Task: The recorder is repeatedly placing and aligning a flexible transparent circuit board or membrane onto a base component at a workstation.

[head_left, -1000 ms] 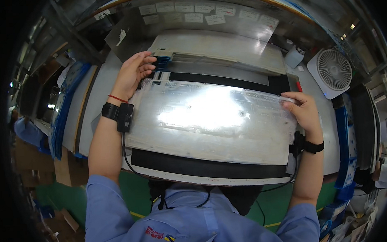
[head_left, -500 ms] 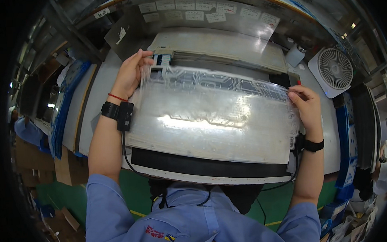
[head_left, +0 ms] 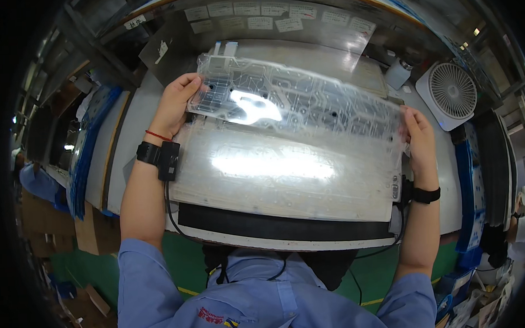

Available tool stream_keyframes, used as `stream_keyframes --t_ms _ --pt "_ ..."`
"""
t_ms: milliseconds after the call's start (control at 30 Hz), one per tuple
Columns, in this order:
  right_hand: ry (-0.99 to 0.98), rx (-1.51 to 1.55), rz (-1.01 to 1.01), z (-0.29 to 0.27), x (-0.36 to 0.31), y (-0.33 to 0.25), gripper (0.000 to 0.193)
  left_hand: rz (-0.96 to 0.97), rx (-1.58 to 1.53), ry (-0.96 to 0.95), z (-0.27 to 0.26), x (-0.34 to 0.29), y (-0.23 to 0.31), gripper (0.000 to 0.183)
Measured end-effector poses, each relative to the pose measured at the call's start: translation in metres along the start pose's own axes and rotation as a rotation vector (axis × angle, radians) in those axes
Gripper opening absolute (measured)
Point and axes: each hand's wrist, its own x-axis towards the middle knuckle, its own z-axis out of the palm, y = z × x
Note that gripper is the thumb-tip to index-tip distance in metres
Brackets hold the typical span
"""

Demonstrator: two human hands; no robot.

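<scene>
A clear flexible keyboard membrane sheet with printed circuit lines is raised between my hands. Two short ribbon tails stick up from its far left edge. My left hand pinches the sheet's left end between thumb and fingers. At the right end, my right hand grips the edge, its thumb toward me. Glare whitens part of the membrane. Beneath lies a pale, shiny stack of what look like similar sheets, resting on a black mat. How many layers lie there I cannot tell.
A white fan stands at the right, beside a bottle-like grey container. Behind the work, a metal panel carries paper labels. Blue-edged stacks flank the bench on the left. Cables run from the devices on my wrists.
The membrane's far part has risen and tilted up, bringing its ribbon tails into view. My left hand has dropped slightly and closed on the left end; the right hand has barely shifted.
</scene>
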Motion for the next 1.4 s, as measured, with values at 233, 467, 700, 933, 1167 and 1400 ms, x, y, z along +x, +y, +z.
stream_keyframes --t_ms 233,467,700,933,1167,1400 --pt "0.021 0.078 0.032 -0.005 0.004 0.009 0.02 -0.037 -0.074 0.037 0.004 -0.002 0.003 0.018" --pt "0.061 0.107 -0.001 -0.001 0.003 0.005 0.02 0.001 -0.059 0.09 0.007 -0.001 0.002 0.019" --pt "0.015 0.22 -0.091 -0.01 0.001 0.001 0.024 0.107 -0.224 -0.108 -0.011 -0.001 0.0 0.021" --pt "0.075 0.327 -0.133 -0.008 0.004 0.003 0.02 0.117 -0.253 -0.027 0.008 -0.009 0.009 0.024" --pt "0.014 0.089 -0.148 -0.002 -0.001 -0.002 0.049 -0.018 -0.003 0.031 0.008 -0.006 0.01 0.027" --pt "0.01 0.132 -0.121 -0.001 0.001 0.001 0.045 0.02 -0.01 0.003 0.008 -0.005 0.008 0.026"
